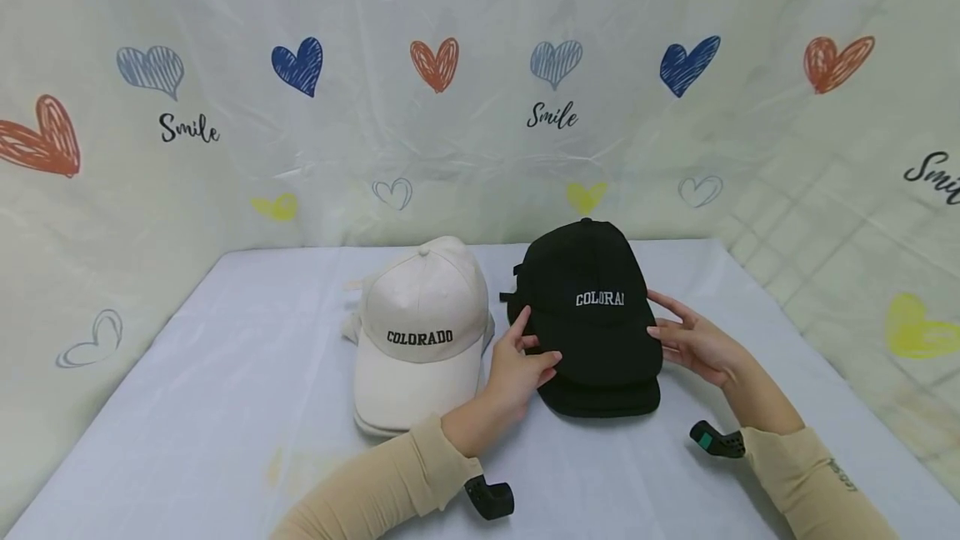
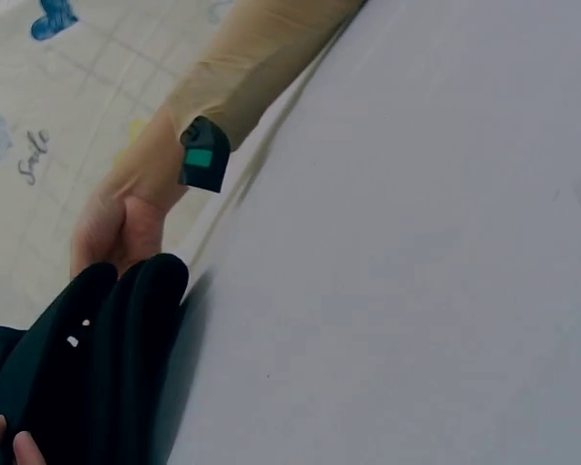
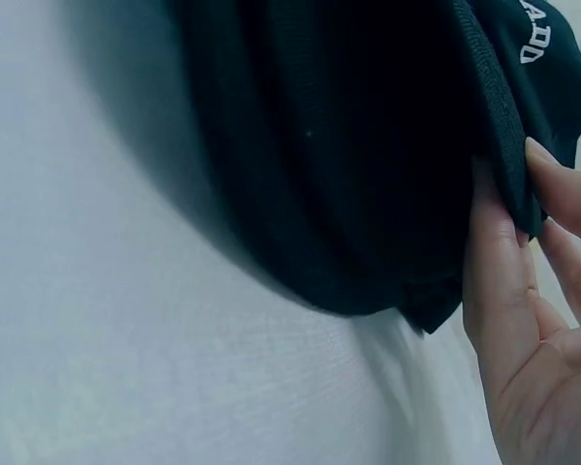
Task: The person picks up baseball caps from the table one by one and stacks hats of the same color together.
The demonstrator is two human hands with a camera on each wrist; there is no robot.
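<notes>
A black cap [image 1: 588, 261] with white "COLORADO" lettering, its end cut from sight, lies on top of other black caps; a lower cap's brim [image 1: 600, 401] shows below it. My left hand [image 1: 510, 382] holds the top cap at the left of its brim, thumb on the brim's face. On the opposite side, my right hand [image 1: 697, 348] pinches the brim edge between thumb and fingers, seen closely in the right wrist view, where the brim [image 3: 494, 116] stands apart from the caps beneath. Stacked brims [image 2: 150, 310] also appear in the left wrist view.
Left of the black caps, a stack of white caps [image 1: 420, 394] with black "COLORADO" lettering sits close to my left forearm. Both stacks rest on a table with a white cloth [image 1: 247, 357]. Behind it hangs a backdrop [image 1: 480, 157] printed with hearts and "Smile".
</notes>
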